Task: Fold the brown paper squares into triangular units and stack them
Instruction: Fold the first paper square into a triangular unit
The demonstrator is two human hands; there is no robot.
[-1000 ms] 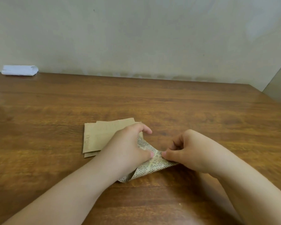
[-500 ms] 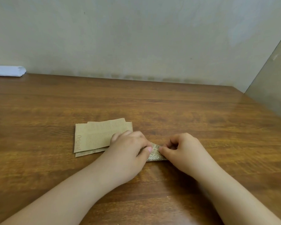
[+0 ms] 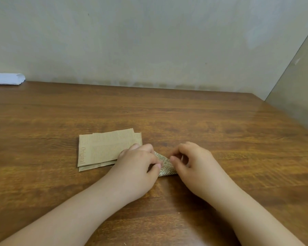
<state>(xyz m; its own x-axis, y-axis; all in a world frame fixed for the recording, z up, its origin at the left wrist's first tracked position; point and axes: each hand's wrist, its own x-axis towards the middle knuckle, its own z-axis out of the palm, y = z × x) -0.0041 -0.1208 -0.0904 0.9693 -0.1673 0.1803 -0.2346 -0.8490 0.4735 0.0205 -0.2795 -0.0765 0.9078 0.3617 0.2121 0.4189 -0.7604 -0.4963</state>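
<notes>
Right now I see both hands low on a brown wooden tabletop (image 3: 203, 118), working one small piece of printed paper (image 3: 164, 166) that lies between them. My left hand (image 3: 138, 167) has its fingers curled over the paper's left part, and the thumb tip seems to press it down. My right hand (image 3: 192, 164) sits just to the right with its fingers loosely bent above the paper's right edge; I cannot tell whether they pinch it or only touch it. Only a narrow wedge of the paper shows between the hands, with newsprint lettering on it, so I judge it is partway folded, perhaps having a crease pressed flat. How many folds it already has I cannot tell.

Just beyond and left of my left hand lies a loose pile of flat brown paper squares (image 3: 103, 150), edges slightly fanned, with the word "Original" printed along the near left side. My left hand's knuckles overlap its right corner. These look unfolded, so I judge most of the task is still ahead.

No finished triangles and no stack of them show anywhere, though one could be hidden under the hands.

No boxes, trays or other containers are visible. Far off to the left, against the wall, lies a white rolled cloth or paper (image 3: 6, 79).
</notes>
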